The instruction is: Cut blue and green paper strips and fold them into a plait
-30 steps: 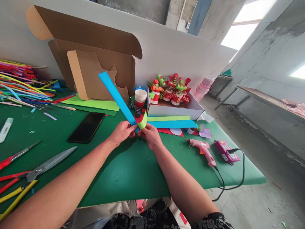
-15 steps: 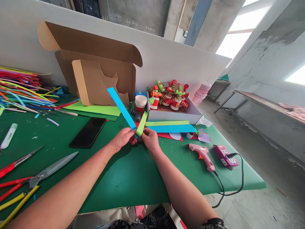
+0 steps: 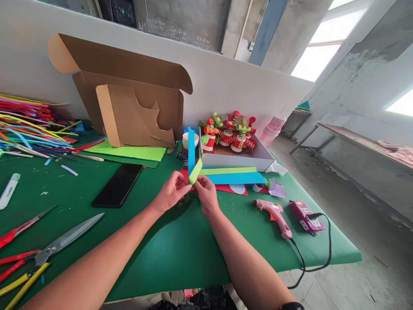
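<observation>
Near the middle of the table, my right hand (image 3: 207, 196) pinches the crossing of a blue paper strip (image 3: 191, 148) and a light green paper strip (image 3: 196, 171). The blue strip stands up from my fingers, and the green one slants across its base. My left hand (image 3: 171, 190) is closed at the same crossing, its thumb tip against the lower end of the strips. My fingers hide the lower ends. Just beyond my right hand, a flat green strip (image 3: 230, 171) and a wider blue strip (image 3: 235, 178) lie on the table.
A pink glue gun (image 3: 274, 214) and purple power box (image 3: 306, 217) lie right. Behind stands a white box (image 3: 240, 161) of spring-limbed paper figures. Left are a phone (image 3: 118, 185), big scissors (image 3: 61, 241), a glue stick (image 3: 9, 190), pipe cleaners (image 3: 26, 125) and an open cardboard box (image 3: 135, 114).
The blue strip has swung from leaning left to nearly upright. The green strip is lower and more folded over against it. My left hand has shifted its grip at the crossing.
</observation>
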The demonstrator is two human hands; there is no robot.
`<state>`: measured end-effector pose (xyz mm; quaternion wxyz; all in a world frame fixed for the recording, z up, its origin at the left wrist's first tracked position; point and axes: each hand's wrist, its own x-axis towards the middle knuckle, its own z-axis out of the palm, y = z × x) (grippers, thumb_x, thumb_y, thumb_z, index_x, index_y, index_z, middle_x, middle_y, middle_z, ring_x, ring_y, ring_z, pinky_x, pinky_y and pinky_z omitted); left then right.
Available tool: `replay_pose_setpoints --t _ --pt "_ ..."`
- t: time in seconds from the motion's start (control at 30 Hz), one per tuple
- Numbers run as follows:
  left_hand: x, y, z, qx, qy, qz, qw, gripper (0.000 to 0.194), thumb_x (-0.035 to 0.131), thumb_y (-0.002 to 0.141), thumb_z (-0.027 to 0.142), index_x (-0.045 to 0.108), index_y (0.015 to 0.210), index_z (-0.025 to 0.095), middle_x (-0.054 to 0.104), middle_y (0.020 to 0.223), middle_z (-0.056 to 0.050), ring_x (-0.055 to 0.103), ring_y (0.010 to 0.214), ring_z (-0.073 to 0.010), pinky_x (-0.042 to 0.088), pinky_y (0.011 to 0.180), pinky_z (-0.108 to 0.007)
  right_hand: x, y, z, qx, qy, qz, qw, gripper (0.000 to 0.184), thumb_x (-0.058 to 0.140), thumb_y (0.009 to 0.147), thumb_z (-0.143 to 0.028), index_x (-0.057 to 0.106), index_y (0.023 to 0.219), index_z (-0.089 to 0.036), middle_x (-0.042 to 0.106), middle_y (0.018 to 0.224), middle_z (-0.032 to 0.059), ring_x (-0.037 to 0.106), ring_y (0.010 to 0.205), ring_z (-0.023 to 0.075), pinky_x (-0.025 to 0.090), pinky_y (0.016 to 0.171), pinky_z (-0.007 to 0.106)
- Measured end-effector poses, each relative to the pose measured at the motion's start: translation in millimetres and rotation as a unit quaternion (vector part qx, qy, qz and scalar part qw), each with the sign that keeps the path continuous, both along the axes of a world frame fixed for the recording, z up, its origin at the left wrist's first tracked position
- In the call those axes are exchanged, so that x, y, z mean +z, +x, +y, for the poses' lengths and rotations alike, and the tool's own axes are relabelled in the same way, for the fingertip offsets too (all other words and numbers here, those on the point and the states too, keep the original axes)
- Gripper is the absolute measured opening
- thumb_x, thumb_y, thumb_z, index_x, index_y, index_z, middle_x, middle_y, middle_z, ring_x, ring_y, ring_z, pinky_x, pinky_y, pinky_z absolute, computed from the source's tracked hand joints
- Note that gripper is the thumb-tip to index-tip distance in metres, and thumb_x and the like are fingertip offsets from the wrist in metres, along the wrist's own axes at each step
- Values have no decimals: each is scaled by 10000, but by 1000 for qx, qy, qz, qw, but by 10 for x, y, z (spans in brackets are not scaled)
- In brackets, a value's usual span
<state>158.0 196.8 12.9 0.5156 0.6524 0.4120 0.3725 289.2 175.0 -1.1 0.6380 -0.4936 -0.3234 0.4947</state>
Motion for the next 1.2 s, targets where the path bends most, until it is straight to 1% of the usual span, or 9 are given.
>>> replay_pose_setpoints --t 0.13,0.27,0.5,0.57,0.73,0.8,0.87,0.93,1.2 --pt "-33 4 -22 35 52 49 997 297 663 683 391 419 783 253 457 638 89 430 565 -113 344 541 -253 -53 -63 -6 8 -14 32 999 249 765 613 -341 588 710 -195 593 594 -73 501 500 70 425 509 190" --pt "-4 -14 -44 42 79 75 993 212 602 723 389 454 800 258 495 639 77 462 576 -136 358 566 -269 -66 -84 -27 22 -25 36 999 290 789 594 -347 553 688 -207 611 583 -67 553 499 89 481 511 208" --pt "28 -77 3 143 89 93 981 154 567 755 341 471 846 262 481 612 65 417 517 -148 297 558 -286 -37 -129 -64 52 -47 31 997 435 874 558 -428 522 695 -212 598 545 -69 589 413 107 494 410 208" --pt "34 -81 25 136 65 78 986 167 500 823 424 485 847 260 442 538 70 431 472 -157 330 535 -289 -12 -121 -71 37 -45 43 997 444 872 573 -452 523 702 -210 589 538 -72 614 430 115 494 407 197" --pt "67 -45 30 70 -5 19 997 566 194 891 687 530 827 236 535 548 14 543 475 -184 453 509 -320 65 -52 -73 4 -52 104 993 449 886 586 -448 526 708 -208 585 549 -74 660 494 124 528 449 191" --pt "66 -27 17 37 -18 17 999 615 270 841 766 534 692 231 553 527 -9 553 485 -181 466 523 -322 82 -36 -73 5 -58 125 991 447 890 593 -440 528 713 -207 588 565 -74 667 508 122 536 459 191" --pt "47 -14 3 15 -20 24 999 594 443 768 791 511 581 231 544 491 -8 540 480 -168 448 521 -308 86 -35 -73 15 -62 132 989 445 894 594 -438 534 717 -205 591 571 -74 659 496 113 532 456 185" --pt "16 -10 -5 17 -17 30 999 560 540 734 769 515 580 231 528 477 15 530 480 -157 428 517 -292 85 -43 -77 33 -63 128 989 449 898 583 -442 544 719 -201 596 571 -73 643 474 103 518 439 176" --pt "-65 -41 28 45 5 51 998 517 375 881 711 501 678 253 525 482 41 536 481 -162 420 543 -295 108 -75 -96 63 -61 105 991 497 909 473 -500 627 732 -183 608 586 -72 612 433 84 496 412 169"
